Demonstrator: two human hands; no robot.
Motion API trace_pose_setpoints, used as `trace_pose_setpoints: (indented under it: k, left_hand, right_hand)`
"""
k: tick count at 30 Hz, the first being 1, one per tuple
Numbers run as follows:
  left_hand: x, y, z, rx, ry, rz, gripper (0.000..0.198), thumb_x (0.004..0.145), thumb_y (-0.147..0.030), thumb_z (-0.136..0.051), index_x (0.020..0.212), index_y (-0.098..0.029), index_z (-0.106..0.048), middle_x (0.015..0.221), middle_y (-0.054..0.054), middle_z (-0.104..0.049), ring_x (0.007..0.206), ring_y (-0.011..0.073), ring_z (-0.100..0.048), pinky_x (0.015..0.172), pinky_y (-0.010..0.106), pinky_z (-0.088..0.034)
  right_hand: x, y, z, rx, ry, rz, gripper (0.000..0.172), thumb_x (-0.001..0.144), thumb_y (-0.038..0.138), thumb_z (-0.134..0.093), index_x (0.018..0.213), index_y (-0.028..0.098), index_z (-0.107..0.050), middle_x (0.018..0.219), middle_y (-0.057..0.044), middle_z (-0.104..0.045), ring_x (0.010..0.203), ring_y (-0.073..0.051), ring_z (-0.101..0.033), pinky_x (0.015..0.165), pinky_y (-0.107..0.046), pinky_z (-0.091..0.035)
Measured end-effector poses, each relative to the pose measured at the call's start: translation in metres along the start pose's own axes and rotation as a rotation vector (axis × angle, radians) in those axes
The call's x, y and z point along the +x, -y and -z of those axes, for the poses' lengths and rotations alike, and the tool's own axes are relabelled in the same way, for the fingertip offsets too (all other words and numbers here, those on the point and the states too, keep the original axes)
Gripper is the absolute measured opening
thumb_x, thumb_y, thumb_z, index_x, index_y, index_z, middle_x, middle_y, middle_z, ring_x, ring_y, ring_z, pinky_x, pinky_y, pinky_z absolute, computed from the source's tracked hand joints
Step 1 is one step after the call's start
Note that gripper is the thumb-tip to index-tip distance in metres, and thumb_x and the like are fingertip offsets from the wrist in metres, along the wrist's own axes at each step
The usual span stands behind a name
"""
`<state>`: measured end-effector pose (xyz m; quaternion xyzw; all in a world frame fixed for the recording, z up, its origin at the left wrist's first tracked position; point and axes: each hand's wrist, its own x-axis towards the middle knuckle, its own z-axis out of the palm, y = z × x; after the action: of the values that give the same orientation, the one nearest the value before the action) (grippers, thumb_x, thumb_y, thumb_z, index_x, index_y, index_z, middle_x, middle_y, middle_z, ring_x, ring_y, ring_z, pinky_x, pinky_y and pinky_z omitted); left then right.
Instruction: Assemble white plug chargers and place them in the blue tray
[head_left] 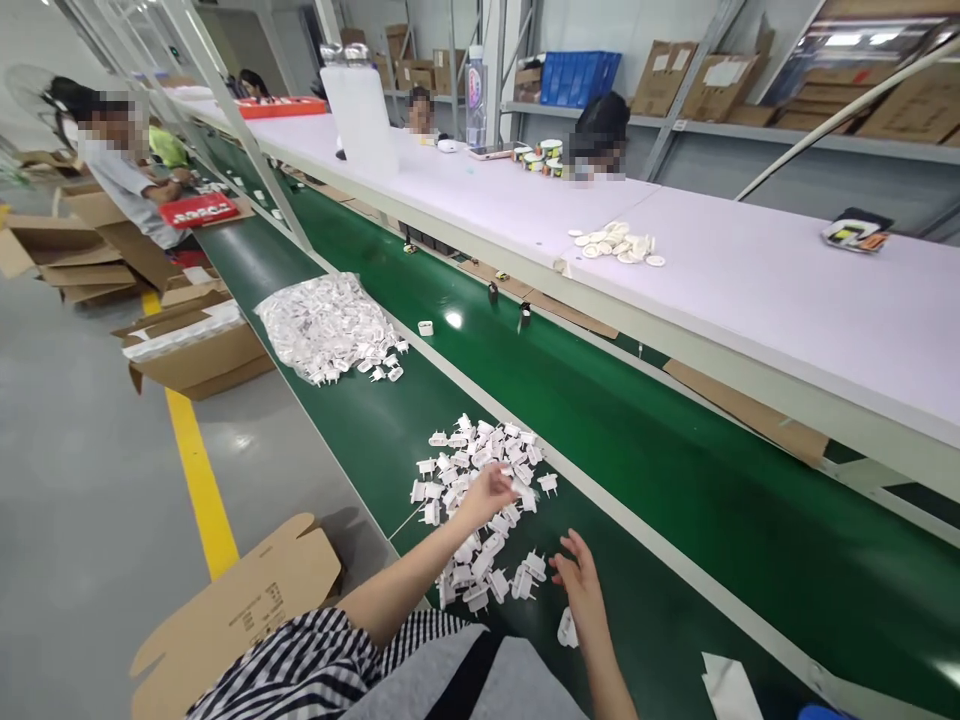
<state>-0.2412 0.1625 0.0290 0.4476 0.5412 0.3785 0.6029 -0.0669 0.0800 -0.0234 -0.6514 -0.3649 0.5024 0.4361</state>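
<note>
On the green belt [675, 470], at twelve o'clock from our lap, we work both hands at a pile of white plugs [487, 445].
Our left hand [489, 492] reaches into the middle of the pile with its fingers curled among the pieces; we cannot tell whether it pinches one. Our right hand [581, 585], at five o'clock from the pile, hovers with its fingers spread wide and holds nothing. A loose white piece [568, 628] lies just beside its wrist. At eleven o'clock from the pile, a clear bag [322, 320] spills more plugs. A cardboard box [240, 600] sits at eight o'clock, off the belt.
</note>
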Motion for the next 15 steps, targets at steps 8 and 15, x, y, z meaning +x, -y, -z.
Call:
trace_pose_setpoints:
  k: [8,15]
  left_hand:
    - [-0.012,0.021,-0.043,0.006,0.576,0.400,0.040,0.048,-0.034,-0.063,0.080,-0.013,-0.051,0.059,-0.002,-0.052,0.053,0.0077,-0.049,0.057,0.023,-0.040]
    - [-0.011,0.037,-0.061,1.005,0.621,-0.109,0.035,0.066,-0.033,-0.044,0.092,-0.012,-0.053,0.080,0.010,-0.057,0.081,0.0236,-0.049,0.073,0.042,-0.034]
  right_hand:
    - [-0.013,0.005,0.001,0.014,0.050,-0.106,0.041,0.049,0.042,-0.059,0.084,0.020,-0.059,0.090,-0.004,-0.059,0.074,-0.020,-0.054,0.057,-0.022,-0.045]
    - [-0.006,-0.064,0.019,0.023,0.027,-0.365,0.045,0.042,0.049,-0.060,0.076,0.019,-0.062,0.057,-0.002,-0.061,0.053,-0.017,-0.056,0.046,-0.021,-0.044]
